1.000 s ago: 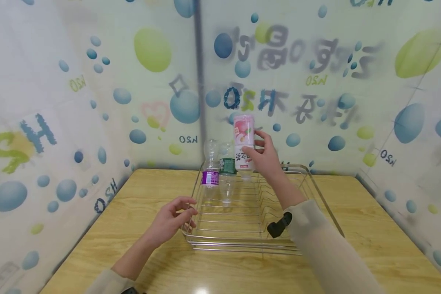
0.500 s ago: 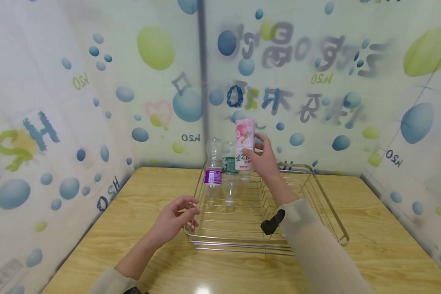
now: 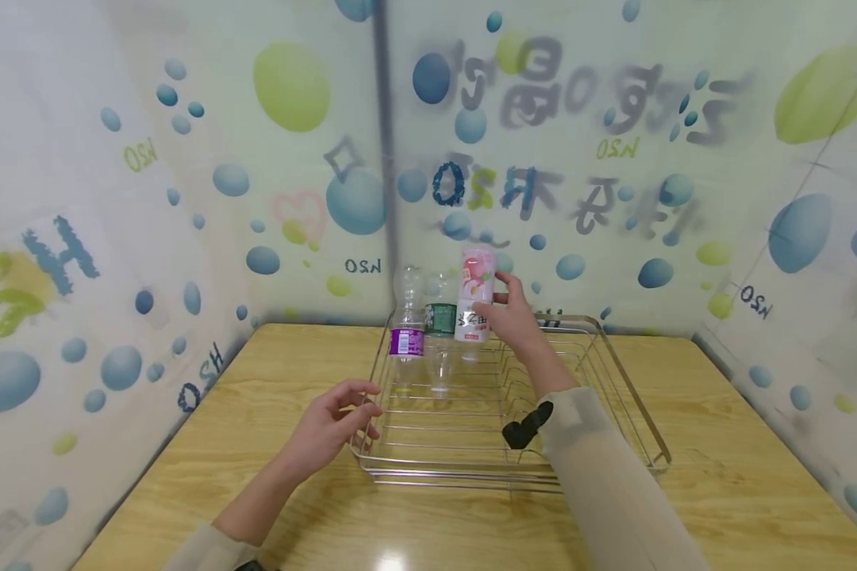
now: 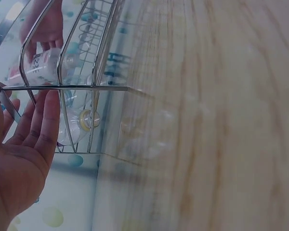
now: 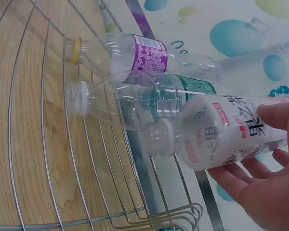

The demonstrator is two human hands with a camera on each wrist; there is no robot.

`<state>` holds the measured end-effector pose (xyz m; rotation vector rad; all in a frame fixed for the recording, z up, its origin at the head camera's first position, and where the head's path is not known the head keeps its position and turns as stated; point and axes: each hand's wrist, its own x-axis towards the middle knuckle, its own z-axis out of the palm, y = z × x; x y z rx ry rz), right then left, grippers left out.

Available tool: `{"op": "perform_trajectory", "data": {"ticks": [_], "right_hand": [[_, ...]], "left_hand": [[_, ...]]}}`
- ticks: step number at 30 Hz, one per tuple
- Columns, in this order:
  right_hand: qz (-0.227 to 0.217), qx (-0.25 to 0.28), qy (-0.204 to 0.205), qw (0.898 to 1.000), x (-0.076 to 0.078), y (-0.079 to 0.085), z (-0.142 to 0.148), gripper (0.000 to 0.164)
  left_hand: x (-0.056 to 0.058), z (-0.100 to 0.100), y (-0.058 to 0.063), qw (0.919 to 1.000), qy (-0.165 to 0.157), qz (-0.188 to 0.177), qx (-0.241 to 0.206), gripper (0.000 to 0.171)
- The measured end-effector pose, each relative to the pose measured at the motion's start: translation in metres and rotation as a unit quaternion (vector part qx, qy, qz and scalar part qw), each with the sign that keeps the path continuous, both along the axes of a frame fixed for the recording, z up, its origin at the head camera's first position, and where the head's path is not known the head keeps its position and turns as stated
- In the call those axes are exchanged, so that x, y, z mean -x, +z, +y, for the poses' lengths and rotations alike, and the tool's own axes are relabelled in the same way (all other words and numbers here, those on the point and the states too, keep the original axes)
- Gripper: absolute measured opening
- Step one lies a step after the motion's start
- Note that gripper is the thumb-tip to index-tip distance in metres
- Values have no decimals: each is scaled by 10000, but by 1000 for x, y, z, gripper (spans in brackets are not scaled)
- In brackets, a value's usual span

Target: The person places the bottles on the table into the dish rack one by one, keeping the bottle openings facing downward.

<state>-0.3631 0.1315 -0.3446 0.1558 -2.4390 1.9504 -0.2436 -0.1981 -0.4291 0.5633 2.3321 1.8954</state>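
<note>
My right hand (image 3: 512,317) grips a bottle with a pink-and-white peach label (image 3: 474,297), held upside down with its neck toward the wire rack (image 3: 443,456). In the right wrist view the thumb lies on one side of the peach bottle (image 5: 231,130), with fingers on the other. Two clear bottles stand neck-down in the rack to its left: one with a green label (image 3: 440,319), the other with a purple label (image 3: 406,342). At the rack's front left side is my left hand (image 3: 328,424); its loosely bent fingers (image 4: 48,115) lie against the wires in the left wrist view.
The rack sits on a wood-grain table (image 3: 257,365) and has a row of wavy wire dividers (image 3: 517,369) right of the bottles. Behind and on both sides rise curtain walls (image 3: 314,182) printed with blue and green bubbles.
My right hand has lowered the peach-label bottle toward the rack, beside the green-label bottle. The left hand stays at the rack's side; the head view shifts slightly.
</note>
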Motion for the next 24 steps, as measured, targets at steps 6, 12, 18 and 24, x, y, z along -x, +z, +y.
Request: {"op": "perform_trajectory", "data": {"ticks": [6, 12, 18, 24], "right_hand": [[-325, -207, 238, 9990, 2, -4, 3, 87], [-530, -471, 475, 9964, 3, -8, 5, 89], [-490, -687, 516, 9951, 4, -14, 6, 89], [-493, -657, 626, 9947, 3, -17, 6, 89]], "left_hand": [[-1, 0, 1, 10000, 42, -26, 66, 37], [0, 0, 0, 9999, 44, -43, 126, 37], [-1, 0, 0, 9999, 57, -21, 162, 37], [-1, 0, 0, 9998, 65, -23, 170, 36]]}}
